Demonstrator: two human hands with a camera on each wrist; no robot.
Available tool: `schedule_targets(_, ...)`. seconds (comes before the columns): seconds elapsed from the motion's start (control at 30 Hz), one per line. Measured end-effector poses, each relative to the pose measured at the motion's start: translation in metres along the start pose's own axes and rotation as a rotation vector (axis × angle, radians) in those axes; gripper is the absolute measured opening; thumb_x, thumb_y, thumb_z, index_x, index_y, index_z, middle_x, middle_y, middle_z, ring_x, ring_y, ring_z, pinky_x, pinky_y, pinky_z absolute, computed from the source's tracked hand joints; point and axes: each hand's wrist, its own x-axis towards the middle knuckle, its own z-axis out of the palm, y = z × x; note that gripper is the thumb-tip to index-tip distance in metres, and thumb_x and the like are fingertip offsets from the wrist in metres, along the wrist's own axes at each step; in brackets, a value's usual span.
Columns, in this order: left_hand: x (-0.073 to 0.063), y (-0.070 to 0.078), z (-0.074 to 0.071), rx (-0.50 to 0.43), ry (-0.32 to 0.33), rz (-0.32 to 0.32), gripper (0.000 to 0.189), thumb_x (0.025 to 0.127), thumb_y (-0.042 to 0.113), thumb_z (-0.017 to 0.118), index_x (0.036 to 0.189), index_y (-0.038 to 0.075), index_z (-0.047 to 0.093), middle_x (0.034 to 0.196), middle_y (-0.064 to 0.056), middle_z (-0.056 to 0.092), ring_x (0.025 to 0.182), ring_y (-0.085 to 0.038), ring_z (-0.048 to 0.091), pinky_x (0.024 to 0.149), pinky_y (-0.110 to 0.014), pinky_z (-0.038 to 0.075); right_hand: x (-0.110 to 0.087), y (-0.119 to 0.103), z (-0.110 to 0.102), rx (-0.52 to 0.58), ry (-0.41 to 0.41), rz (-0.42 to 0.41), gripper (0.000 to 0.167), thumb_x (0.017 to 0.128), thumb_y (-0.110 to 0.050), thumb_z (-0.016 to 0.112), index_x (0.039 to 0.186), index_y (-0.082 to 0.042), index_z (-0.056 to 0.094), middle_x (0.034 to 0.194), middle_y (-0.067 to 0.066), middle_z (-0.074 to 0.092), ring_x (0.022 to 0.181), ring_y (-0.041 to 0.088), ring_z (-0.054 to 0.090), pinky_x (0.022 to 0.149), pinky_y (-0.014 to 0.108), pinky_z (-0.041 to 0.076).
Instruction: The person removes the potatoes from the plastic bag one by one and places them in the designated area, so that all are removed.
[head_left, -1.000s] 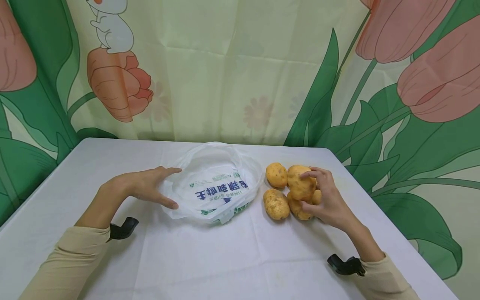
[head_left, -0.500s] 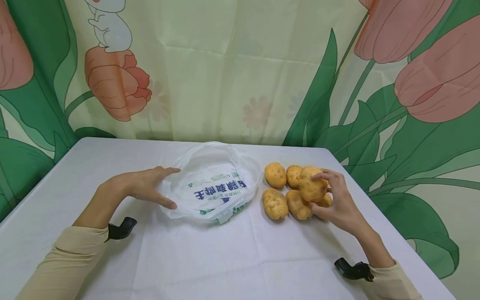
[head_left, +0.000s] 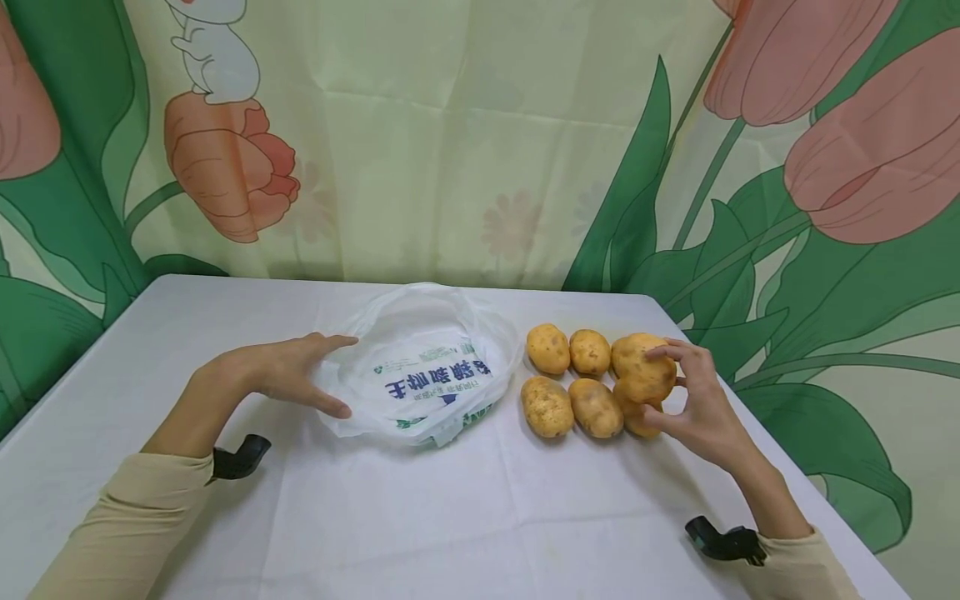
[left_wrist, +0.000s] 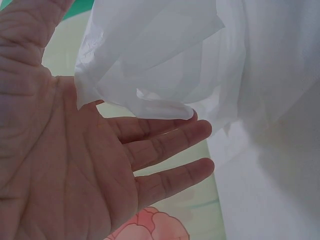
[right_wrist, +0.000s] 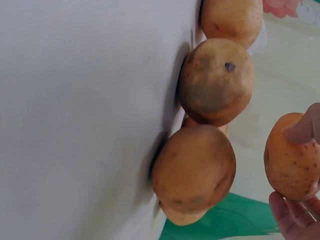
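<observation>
With its thumb and fingertips, my right hand [head_left: 703,410] grips a yellow-brown potato [head_left: 651,373] above the right end of a group of potatoes. In the right wrist view the pinched potato [right_wrist: 289,167] is clear of the row beside it. Two rows of potatoes [head_left: 596,408] lie on the table, several in all, partly hidden at the right by the held one. My left hand [head_left: 292,371], fingers extended and thumb spread, is at the left edge of an opened white plastic bag [head_left: 431,367] with blue and green print. The left wrist view shows bag film [left_wrist: 165,65] overlapping those fingers.
A white cloth covers the table [head_left: 405,517]. Behind it hangs a curtain [head_left: 465,167] printed with tulips and a white rabbit. A black wrist camera [head_left: 242,457] sits at the left cuff, another camera [head_left: 723,542] at the right one.
My right hand has carried the held potato to the right over the group, uncovering more potatoes beneath. The left hand and the bag stay in place; the head view shifts slightly.
</observation>
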Motion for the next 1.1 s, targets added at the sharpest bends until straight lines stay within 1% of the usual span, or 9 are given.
schedule_targets(0.23, 0.000, 0.000, -0.001, 0.001, 0.004, 0.002, 0.116, 0.076, 0.062, 0.083, 0.161, 0.009, 0.025, 0.157, -0.031, 0.031, 0.144, -0.051, 0.031, 0.110, -0.071, 0.031, -0.004, 0.009, -0.011, -0.008, 0.011, 0.016, 0.080, 0.066, 0.013, 0.087, 0.134, -0.002, 0.047, 0.145, 0.024, 0.033, 0.128, 0.041, 0.036, 0.088, 0.005, 0.033)
schedule_targets(0.37, -0.001, -0.001, -0.001, 0.002, 0.006, 0.007, 0.116, 0.076, 0.062, 0.083, 0.161, 0.009, 0.025, 0.157, -0.031, 0.032, 0.144, -0.050, 0.033, 0.110, -0.070, 0.032, -0.007, 0.018, -0.016, -0.031, 0.026, 0.012, 0.082, 0.065, 0.014, 0.087, 0.135, -0.001, 0.047, 0.143, 0.022, 0.036, 0.124, 0.030, 0.037, 0.087, 0.003, 0.034)
schedule_targets(0.47, -0.001, -0.001, -0.001, 0.001, 0.007, 0.011, 0.116, 0.076, 0.062, 0.083, 0.161, 0.009, 0.026, 0.156, -0.030, 0.033, 0.143, -0.049, 0.034, 0.110, -0.070, 0.032, -0.010, 0.025, -0.020, -0.042, 0.027, 0.019, 0.082, 0.065, 0.014, 0.086, 0.135, -0.001, 0.047, 0.140, 0.022, 0.037, 0.120, 0.026, 0.037, 0.086, 0.001, 0.034)
schedule_targets(0.53, -0.001, -0.001, -0.001, -0.002, 0.006, 0.009, 0.116, 0.076, 0.062, 0.083, 0.161, 0.009, 0.026, 0.156, -0.030, 0.033, 0.143, -0.050, 0.033, 0.110, -0.070, 0.032, -0.011, 0.030, -0.022, -0.035, 0.018, 0.023, 0.082, 0.066, 0.014, 0.086, 0.136, 0.000, 0.046, 0.139, 0.023, 0.036, 0.120, 0.029, 0.038, 0.086, 0.000, 0.034)
schedule_targets(0.7, -0.001, -0.001, 0.000, -0.009, 0.003, 0.008, 0.115, 0.076, 0.062, 0.083, 0.161, 0.009, 0.026, 0.156, -0.031, 0.032, 0.143, -0.050, 0.033, 0.109, -0.071, 0.032, -0.016, 0.042, -0.028, -0.015, -0.016, 0.060, 0.080, 0.068, 0.013, 0.086, 0.136, 0.002, 0.045, 0.137, 0.028, 0.034, 0.120, 0.046, 0.040, 0.084, -0.001, 0.034)
schedule_targets(0.77, -0.001, -0.002, 0.001, -0.011, 0.004, 0.011, 0.115, 0.076, 0.061, 0.083, 0.161, 0.009, 0.026, 0.156, -0.031, 0.032, 0.143, -0.049, 0.034, 0.109, -0.071, 0.032, -0.017, 0.046, -0.030, -0.021, -0.024, 0.076, 0.079, 0.070, 0.012, 0.086, 0.137, 0.003, 0.044, 0.136, 0.029, 0.034, 0.120, 0.047, 0.040, 0.083, -0.001, 0.033)
schedule_targets(0.83, -0.001, -0.002, 0.001, -0.012, 0.005, 0.015, 0.115, 0.076, 0.061, 0.083, 0.161, 0.009, 0.026, 0.156, -0.031, 0.032, 0.143, -0.049, 0.034, 0.109, -0.071, 0.032, -0.019, 0.049, -0.031, -0.032, -0.030, 0.088, 0.078, 0.071, 0.011, 0.085, 0.137, 0.003, 0.044, 0.135, 0.028, 0.035, 0.119, 0.043, 0.039, 0.083, -0.001, 0.033)
schedule_targets(1.0, -0.001, -0.001, 0.001, -0.013, 0.004, 0.020, 0.115, 0.077, 0.061, 0.083, 0.161, 0.008, 0.026, 0.156, -0.031, 0.033, 0.143, -0.049, 0.034, 0.110, -0.070, 0.032, -0.024, 0.058, -0.033, -0.049, -0.056, 0.115, 0.075, 0.072, 0.008, 0.086, 0.136, 0.002, 0.046, 0.131, 0.025, 0.038, 0.113, 0.017, 0.035, 0.082, -0.001, 0.036)
schedule_targets(1.1, -0.001, -0.001, 0.001, -0.012, 0.003, 0.024, 0.115, 0.077, 0.061, 0.083, 0.161, 0.008, 0.026, 0.156, -0.031, 0.033, 0.143, -0.049, 0.034, 0.110, -0.069, 0.033, -0.026, 0.062, -0.034, -0.048, -0.080, 0.139, 0.074, 0.073, 0.007, 0.086, 0.136, 0.001, 0.046, 0.131, 0.025, 0.037, 0.111, 0.008, 0.032, 0.081, 0.000, 0.037)
